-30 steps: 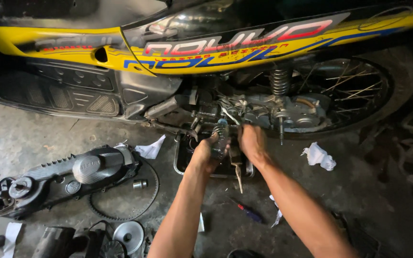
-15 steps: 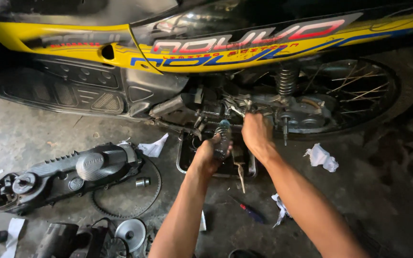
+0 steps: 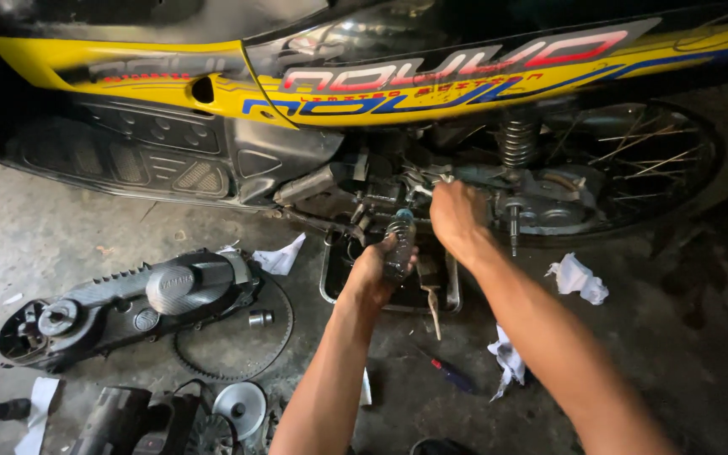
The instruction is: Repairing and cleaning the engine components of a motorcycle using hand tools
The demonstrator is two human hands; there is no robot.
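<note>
Your right hand (image 3: 458,215) reaches into the scooter's exposed engine (image 3: 398,198) beside the rear shock spring (image 3: 519,143); its fingertips are hidden among the parts, so you cannot tell what they grip. Your left hand (image 3: 374,271) wraps around a small clear bottle (image 3: 399,244), held upright over the drain tray (image 3: 329,282), neck pointing up toward the engine

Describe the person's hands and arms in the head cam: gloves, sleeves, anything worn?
Both arms are bare as far as the frame shows: no sleeves in view. The left hand and right hand have no gloves. No watch, band or ring shows on either wrist or on the fingers, though the fingers are partly hidden.
</note>
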